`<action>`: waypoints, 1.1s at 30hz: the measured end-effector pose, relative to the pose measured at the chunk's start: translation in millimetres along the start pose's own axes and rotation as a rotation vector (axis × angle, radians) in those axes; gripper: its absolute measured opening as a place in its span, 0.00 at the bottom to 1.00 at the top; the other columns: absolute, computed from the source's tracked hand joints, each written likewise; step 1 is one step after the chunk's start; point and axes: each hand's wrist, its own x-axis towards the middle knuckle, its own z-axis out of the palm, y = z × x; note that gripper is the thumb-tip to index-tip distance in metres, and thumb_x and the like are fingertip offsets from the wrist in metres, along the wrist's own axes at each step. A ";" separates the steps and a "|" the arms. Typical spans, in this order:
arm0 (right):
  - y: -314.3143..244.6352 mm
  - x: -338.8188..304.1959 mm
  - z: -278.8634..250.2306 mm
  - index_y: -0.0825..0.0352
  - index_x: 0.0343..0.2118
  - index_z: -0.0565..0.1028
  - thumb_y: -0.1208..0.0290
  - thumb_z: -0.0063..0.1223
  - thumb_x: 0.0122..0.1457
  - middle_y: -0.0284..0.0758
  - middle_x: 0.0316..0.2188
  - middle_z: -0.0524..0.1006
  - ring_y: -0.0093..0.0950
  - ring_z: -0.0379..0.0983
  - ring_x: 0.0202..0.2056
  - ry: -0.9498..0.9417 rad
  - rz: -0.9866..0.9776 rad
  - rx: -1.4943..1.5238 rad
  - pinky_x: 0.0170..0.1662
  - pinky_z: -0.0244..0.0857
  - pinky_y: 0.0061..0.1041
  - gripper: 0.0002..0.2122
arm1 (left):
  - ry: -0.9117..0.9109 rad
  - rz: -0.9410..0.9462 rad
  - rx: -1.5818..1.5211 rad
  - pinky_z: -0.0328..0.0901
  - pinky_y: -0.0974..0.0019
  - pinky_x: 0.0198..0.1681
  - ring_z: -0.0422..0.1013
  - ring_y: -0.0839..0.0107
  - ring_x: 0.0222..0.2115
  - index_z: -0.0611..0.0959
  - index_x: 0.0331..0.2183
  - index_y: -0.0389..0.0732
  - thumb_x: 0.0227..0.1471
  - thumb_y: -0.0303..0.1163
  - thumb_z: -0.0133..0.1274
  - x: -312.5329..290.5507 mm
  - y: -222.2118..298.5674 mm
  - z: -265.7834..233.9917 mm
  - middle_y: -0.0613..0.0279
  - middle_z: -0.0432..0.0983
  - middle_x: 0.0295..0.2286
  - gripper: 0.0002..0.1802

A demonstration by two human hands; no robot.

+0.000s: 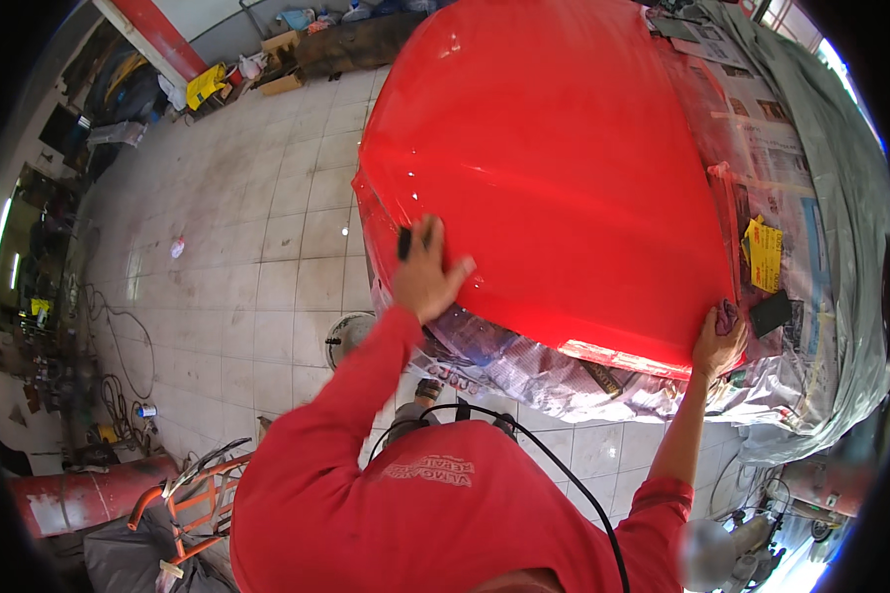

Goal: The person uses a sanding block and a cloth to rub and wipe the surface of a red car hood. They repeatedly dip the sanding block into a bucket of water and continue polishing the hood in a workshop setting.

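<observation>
A glossy red car hood (554, 208) lies before me, with small bright water drops along its left edge. My left hand (427, 272) presses on that edge, thumb spread, with a small black sanding pad (404, 242) under its fingers. At the hood's near right corner, my right hand (719, 344) is closed around a crumpled purple cloth (729, 316). Beside it, a dark square of sandpaper (771, 312) rests on the newspaper masking (663, 390).
A bucket (348, 338) stands on the tiled floor (277, 237) left of the car. Grey plastic sheeting (841, 168) drapes the right side. A yellow packet (763, 254) lies on the newspaper. An orange metal frame (193, 509) and a red cylinder (94, 494) are at lower left.
</observation>
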 end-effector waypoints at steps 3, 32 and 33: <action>-15.9 0.1 -1.1 0.60 0.51 0.82 0.55 0.69 0.57 0.40 0.46 0.83 0.48 0.77 0.50 -0.053 0.043 0.028 0.56 0.68 0.49 0.21 | 0.057 -0.217 -0.086 0.54 0.49 0.75 0.46 0.43 0.76 0.54 0.75 0.32 0.64 0.73 0.45 99.5 -54.8 -42.5 0.36 0.47 0.75 0.60; -12.7 -1.1 -2.4 0.58 0.53 0.82 0.55 0.69 0.57 0.38 0.49 0.83 0.45 0.78 0.52 -0.087 0.090 0.040 0.56 0.70 0.47 0.22 | 0.060 0.072 -0.025 0.49 0.49 0.77 0.47 0.47 0.76 0.60 0.75 0.41 0.66 0.65 0.51 64.6 -55.0 -21.2 0.42 0.52 0.74 0.51; -16.9 2.3 -0.3 0.58 0.54 0.82 0.55 0.69 0.58 0.38 0.50 0.83 0.45 0.78 0.53 -0.111 0.090 0.078 0.57 0.70 0.47 0.23 | 0.046 -0.029 -0.070 0.48 0.50 0.77 0.45 0.45 0.76 0.59 0.75 0.39 0.67 0.64 0.50 96.4 -72.7 -38.0 0.40 0.50 0.75 0.51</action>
